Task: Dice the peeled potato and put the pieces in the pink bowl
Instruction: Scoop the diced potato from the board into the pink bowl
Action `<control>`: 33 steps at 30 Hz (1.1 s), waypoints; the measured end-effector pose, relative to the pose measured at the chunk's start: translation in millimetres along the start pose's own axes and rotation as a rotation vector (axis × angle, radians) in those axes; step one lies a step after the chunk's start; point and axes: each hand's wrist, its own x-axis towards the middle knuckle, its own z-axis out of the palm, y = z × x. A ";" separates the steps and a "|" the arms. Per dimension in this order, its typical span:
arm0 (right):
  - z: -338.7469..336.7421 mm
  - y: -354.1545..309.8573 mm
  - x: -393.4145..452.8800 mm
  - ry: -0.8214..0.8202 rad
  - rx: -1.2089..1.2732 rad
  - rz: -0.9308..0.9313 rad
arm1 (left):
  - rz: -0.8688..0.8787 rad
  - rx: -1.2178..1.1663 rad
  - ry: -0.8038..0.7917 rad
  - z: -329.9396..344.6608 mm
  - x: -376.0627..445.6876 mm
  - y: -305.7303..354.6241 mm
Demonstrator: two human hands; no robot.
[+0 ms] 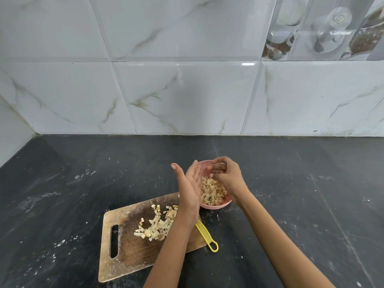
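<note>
Pink bowl (214, 205) holds diced potato (213, 191); left hand (190, 183) flat, open, edge-on above rim; right hand (225, 173) fingers loosely curled, empty, over dice. More dice (158, 224) on wooden cutting board (126, 252).

A wooden cutting board (124, 252) is lying angled at the lower centre of the frame, its handle slot toward the left. A yellow handle (206, 235) is sticking out just beside the board's right corner. The dark bench (62, 183) is showing pale smears, and marbled wall tiles (166, 80) are filling the upper frame.
</note>
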 end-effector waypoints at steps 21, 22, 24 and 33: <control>-10.2 -13.7 -8.4 -0.101 -0.651 -0.218 | 0.080 0.032 0.023 -7.4 -1.1 2.0; -8.7 -13.4 -10.0 -0.091 -0.664 -0.229 | 0.093 0.063 0.036 -7.6 -0.4 1.0; -4.1 -13.0 -13.2 -0.026 -0.652 -0.264 | 0.117 0.089 0.064 -8.5 0.2 0.0; 10.5 -18.9 -31.3 0.009 -0.727 -0.248 | 0.187 0.181 0.150 -31.9 -16.6 9.1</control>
